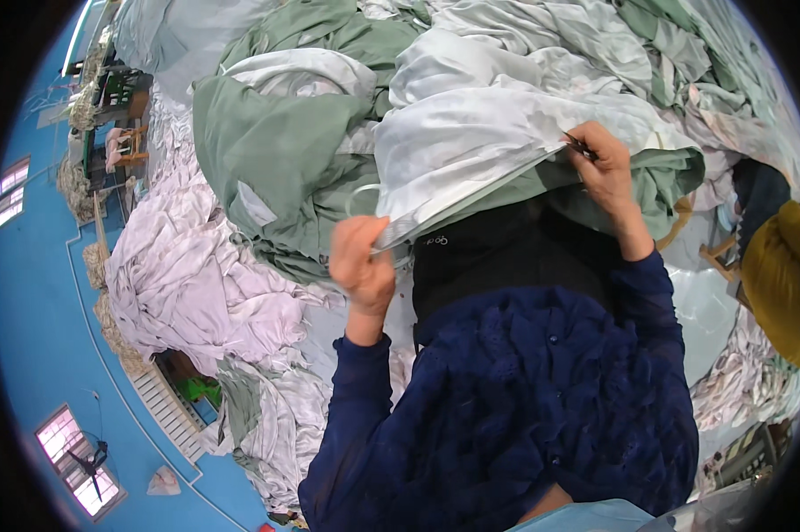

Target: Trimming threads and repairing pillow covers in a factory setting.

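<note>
Across my lap, over black trousers, lies a large piece of cloth with a white side and a sage-green side. My left hand is closed on the near left end of its hemmed edge, fingers pinched together. The edge is drawn taut and slants up to my right hand. That hand is closed around small dark thread snips, their tip at the cloth edge. Whether its fingers also grip the fabric cannot be made out. A thin white loop stands out beside the cloth's left side.
Heaps of green fabric and white fabric fill the space ahead. A pale pinkish-white pile is at the left. On the right sits a person in mustard clothing, near a wooden stool. Blue floor or wall shows far left.
</note>
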Demonstrator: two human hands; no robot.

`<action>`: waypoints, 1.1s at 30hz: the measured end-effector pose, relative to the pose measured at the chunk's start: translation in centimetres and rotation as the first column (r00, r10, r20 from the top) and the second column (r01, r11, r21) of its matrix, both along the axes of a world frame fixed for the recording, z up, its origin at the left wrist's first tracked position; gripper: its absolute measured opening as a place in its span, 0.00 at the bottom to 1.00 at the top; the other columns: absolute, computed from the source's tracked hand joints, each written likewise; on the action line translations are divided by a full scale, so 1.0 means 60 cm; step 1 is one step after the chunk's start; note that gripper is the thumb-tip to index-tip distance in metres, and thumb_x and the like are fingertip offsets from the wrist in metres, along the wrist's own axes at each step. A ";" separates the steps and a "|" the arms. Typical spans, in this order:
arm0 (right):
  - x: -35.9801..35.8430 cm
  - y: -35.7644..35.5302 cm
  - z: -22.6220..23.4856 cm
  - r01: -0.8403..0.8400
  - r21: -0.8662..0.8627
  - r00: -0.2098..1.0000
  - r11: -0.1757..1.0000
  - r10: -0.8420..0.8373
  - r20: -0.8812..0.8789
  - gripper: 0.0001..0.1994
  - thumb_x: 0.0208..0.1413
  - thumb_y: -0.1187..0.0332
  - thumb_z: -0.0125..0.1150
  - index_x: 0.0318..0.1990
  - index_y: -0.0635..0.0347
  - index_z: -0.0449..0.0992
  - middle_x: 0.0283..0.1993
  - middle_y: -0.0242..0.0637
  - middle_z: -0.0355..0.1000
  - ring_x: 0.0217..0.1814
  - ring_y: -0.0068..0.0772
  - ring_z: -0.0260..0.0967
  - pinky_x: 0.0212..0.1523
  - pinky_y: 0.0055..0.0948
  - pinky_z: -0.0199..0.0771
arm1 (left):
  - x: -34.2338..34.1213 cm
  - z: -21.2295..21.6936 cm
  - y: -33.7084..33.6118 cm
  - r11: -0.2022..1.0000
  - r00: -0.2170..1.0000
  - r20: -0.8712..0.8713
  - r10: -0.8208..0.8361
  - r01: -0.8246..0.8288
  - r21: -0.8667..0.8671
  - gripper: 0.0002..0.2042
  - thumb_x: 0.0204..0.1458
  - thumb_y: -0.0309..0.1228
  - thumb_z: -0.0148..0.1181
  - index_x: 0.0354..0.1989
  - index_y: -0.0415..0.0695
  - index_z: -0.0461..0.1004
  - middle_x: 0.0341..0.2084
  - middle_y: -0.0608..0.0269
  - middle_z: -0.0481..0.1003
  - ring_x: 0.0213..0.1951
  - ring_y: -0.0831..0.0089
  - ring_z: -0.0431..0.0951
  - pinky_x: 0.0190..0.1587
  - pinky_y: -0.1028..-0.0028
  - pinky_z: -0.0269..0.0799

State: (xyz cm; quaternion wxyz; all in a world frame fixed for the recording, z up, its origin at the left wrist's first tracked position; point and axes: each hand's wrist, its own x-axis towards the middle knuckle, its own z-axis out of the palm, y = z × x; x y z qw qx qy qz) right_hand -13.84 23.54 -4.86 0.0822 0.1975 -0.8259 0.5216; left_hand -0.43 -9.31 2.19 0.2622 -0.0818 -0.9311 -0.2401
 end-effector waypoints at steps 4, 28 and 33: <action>-0.021 0.015 0.061 -0.164 -0.281 0.938 0.945 0.238 0.254 0.03 0.53 0.77 0.59 0.33 0.65 0.72 0.30 0.27 0.70 0.32 0.23 0.65 0.36 0.20 0.62 | -0.038 0.058 0.005 0.766 0.993 0.114 -0.014 -0.063 0.639 0.04 0.53 0.21 0.53 0.33 0.37 0.75 0.33 0.62 0.76 0.35 0.74 0.74 0.41 0.76 0.68; -0.119 0.004 -0.043 0.082 -0.386 0.807 0.919 0.166 0.566 0.11 0.58 0.67 0.61 0.26 0.61 0.72 0.23 0.15 0.59 0.26 0.09 0.50 0.26 0.17 0.49 | -0.232 -0.108 -0.061 0.455 0.933 0.349 -0.084 -0.276 0.847 0.13 0.64 0.33 0.49 0.29 0.40 0.70 0.25 0.75 0.68 0.28 0.86 0.63 0.30 0.82 0.60; -0.121 0.003 -0.048 0.119 -0.398 0.782 0.910 0.161 0.603 0.09 0.58 0.67 0.61 0.28 0.61 0.73 0.24 0.15 0.60 0.27 0.08 0.51 0.26 0.17 0.50 | -0.231 -0.115 -0.064 0.489 0.934 0.337 -0.120 -0.240 0.838 0.15 0.65 0.34 0.49 0.25 0.42 0.68 0.22 0.80 0.63 0.26 0.88 0.57 0.27 0.82 0.56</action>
